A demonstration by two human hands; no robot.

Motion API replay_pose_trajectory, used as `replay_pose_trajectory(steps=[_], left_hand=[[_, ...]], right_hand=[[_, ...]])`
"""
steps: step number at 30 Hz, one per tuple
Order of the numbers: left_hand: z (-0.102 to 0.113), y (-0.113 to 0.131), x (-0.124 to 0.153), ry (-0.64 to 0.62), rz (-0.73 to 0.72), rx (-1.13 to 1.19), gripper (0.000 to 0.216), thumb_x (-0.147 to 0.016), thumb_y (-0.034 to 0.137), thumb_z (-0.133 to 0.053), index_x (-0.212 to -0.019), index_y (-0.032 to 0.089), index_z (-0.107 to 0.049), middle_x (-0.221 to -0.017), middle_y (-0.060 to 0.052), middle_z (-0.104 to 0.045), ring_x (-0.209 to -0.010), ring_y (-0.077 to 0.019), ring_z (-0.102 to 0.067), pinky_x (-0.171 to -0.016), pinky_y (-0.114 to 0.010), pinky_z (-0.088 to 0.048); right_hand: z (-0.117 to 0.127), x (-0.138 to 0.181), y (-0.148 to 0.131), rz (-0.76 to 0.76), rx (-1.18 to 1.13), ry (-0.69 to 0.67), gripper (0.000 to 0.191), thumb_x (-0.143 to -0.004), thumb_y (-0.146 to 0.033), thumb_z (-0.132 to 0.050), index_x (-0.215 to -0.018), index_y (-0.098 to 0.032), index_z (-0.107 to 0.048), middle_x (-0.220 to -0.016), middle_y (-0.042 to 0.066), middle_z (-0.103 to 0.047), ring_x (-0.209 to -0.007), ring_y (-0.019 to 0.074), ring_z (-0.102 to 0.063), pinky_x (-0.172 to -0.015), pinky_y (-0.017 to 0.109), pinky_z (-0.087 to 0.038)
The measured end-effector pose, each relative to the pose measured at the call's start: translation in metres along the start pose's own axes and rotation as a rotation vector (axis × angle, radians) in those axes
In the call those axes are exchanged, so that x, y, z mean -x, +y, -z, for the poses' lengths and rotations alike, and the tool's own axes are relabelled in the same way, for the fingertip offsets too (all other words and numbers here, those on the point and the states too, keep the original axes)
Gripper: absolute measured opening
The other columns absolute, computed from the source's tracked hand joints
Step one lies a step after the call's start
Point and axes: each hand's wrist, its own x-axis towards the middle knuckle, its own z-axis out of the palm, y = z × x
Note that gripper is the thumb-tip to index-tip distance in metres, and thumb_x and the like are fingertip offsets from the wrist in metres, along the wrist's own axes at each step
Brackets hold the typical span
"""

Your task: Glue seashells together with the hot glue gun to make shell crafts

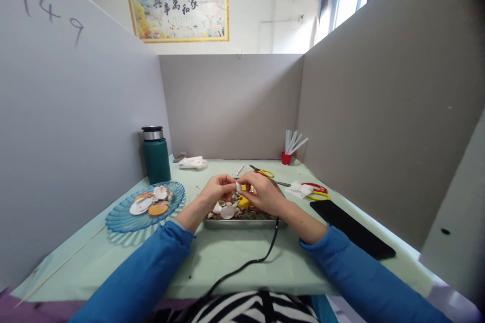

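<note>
1. Left hand (214, 193) and right hand (263, 193) meet fingertip to fingertip, both pinching one small pale shell (238, 186) just above the metal tray (242, 223).
2. Beneath the hands, the tray is crowded with loose shells (227, 211) around a yellow object (244, 202); a black cable (246, 264) trails back from there.
3. Well out beyond the left hand, a blue glass plate (117, 220) carries only a handful of scallop shells (151, 202), so most of the pile seems unhandled.
4. Just past the right hand, scissors (317, 192) lie untouched on the bench (220, 252).
</note>
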Motion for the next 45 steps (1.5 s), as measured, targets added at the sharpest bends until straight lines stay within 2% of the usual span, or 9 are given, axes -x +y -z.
replay_pose_trajectory(steps=[3,10,18,26,31,35,39,42,45], left_hand=[[0.0005,-0.0008,-0.0002,-0.004,-0.011,-0.016,0.029,-0.060,0.033,-0.073,-0.070,0.014,-0.054,-0.045,0.006,-0.051,-0.035,-0.0055,-0.044,-0.043,-0.019,-0.039],[0.0019,-0.0034,-0.0012,-0.019,-0.014,-0.007,0.023,-0.060,0.028,-0.071,-0.069,0.015,-0.054,-0.039,0.008,-0.046,-0.031,-0.0034,-0.034,-0.048,-0.025,-0.046],[0.0003,0.0000,0.0000,-0.001,-0.004,-0.009,0.024,-0.058,0.027,-0.072,-0.067,0.014,-0.054,-0.041,0.009,-0.046,-0.032,-0.0017,-0.030,-0.047,-0.025,-0.047],[-0.0021,0.0013,-0.0013,0.086,0.006,-0.018,0.039,-0.059,0.035,-0.075,-0.086,0.014,-0.055,-0.066,0.004,-0.058,-0.038,-0.0045,-0.045,-0.044,-0.023,-0.045],[-0.0012,0.0024,-0.0004,0.052,0.033,0.021,0.037,-0.061,0.032,-0.074,-0.088,0.015,-0.056,-0.053,0.007,-0.050,-0.039,-0.0062,-0.046,-0.046,-0.022,-0.045],[0.0000,0.0025,-0.0006,0.034,-0.010,0.092,0.033,-0.063,0.030,-0.073,-0.087,0.015,-0.058,-0.063,0.003,-0.057,-0.043,-0.0055,-0.048,-0.047,-0.022,-0.045],[0.0002,0.0015,-0.0007,0.031,-0.053,0.093,0.034,-0.062,0.031,-0.075,-0.087,0.014,-0.059,-0.080,0.000,-0.061,-0.048,-0.0045,-0.050,-0.047,-0.020,-0.044],[-0.0004,0.0014,-0.0005,0.029,-0.077,0.055,0.035,-0.062,0.033,-0.076,-0.086,0.014,-0.059,-0.079,0.000,-0.060,-0.048,-0.0044,-0.050,-0.046,-0.019,-0.042],[-0.0010,0.0018,-0.0006,0.048,-0.087,0.023,0.036,-0.062,0.035,-0.076,-0.087,0.014,-0.059,-0.073,0.001,-0.060,-0.045,-0.0042,-0.049,-0.044,-0.018,-0.040]], right_hand=[[-0.0006,0.0002,-0.0001,0.001,0.022,-0.004,0.012,-0.085,-0.020,-0.056,-0.096,-0.018,-0.055,-0.086,0.005,-0.059,-0.074,0.0152,-0.054,-0.073,0.029,-0.041],[-0.0017,0.0004,-0.0016,0.012,0.037,-0.011,0.011,-0.087,-0.021,-0.053,-0.097,-0.019,-0.056,-0.089,0.006,-0.059,-0.075,0.0156,-0.054,-0.074,0.030,-0.041],[-0.0030,0.0002,-0.0030,0.002,0.067,-0.019,0.012,-0.085,-0.019,-0.055,-0.098,-0.018,-0.056,-0.089,0.006,-0.060,-0.078,0.0162,-0.054,-0.075,0.030,-0.040],[-0.0050,-0.0020,-0.0007,-0.040,0.098,0.016,0.021,-0.086,-0.015,-0.053,-0.106,-0.018,-0.055,-0.095,0.008,-0.063,-0.086,0.0188,-0.056,-0.077,0.031,-0.042],[-0.0055,-0.0010,0.0000,-0.067,0.069,0.023,0.022,-0.084,-0.014,-0.054,-0.105,-0.019,-0.056,-0.097,0.008,-0.063,-0.091,0.0199,-0.056,-0.080,0.033,-0.043],[-0.0042,-0.0019,0.0004,-0.184,-0.107,0.068,0.022,-0.085,-0.018,-0.054,-0.106,-0.018,-0.058,-0.097,0.008,-0.063,-0.085,0.0179,-0.058,-0.077,0.032,-0.046],[-0.0041,-0.0053,0.0008,-0.379,-0.491,0.082,0.022,-0.086,-0.025,-0.052,-0.106,-0.017,-0.058,-0.090,0.005,-0.065,-0.071,0.0136,-0.060,-0.069,0.029,-0.049],[-0.0041,-0.0078,0.0000,-0.476,-0.716,0.073,0.025,-0.083,-0.031,-0.054,-0.103,-0.016,-0.058,-0.081,0.003,-0.065,-0.062,0.0111,-0.060,-0.061,0.025,-0.050],[-0.0040,-0.0088,-0.0008,-0.560,-0.795,0.077,0.027,-0.082,-0.034,-0.055,-0.101,-0.016,-0.058,-0.065,-0.002,-0.062,-0.055,0.0106,-0.060,-0.055,0.023,-0.049]])
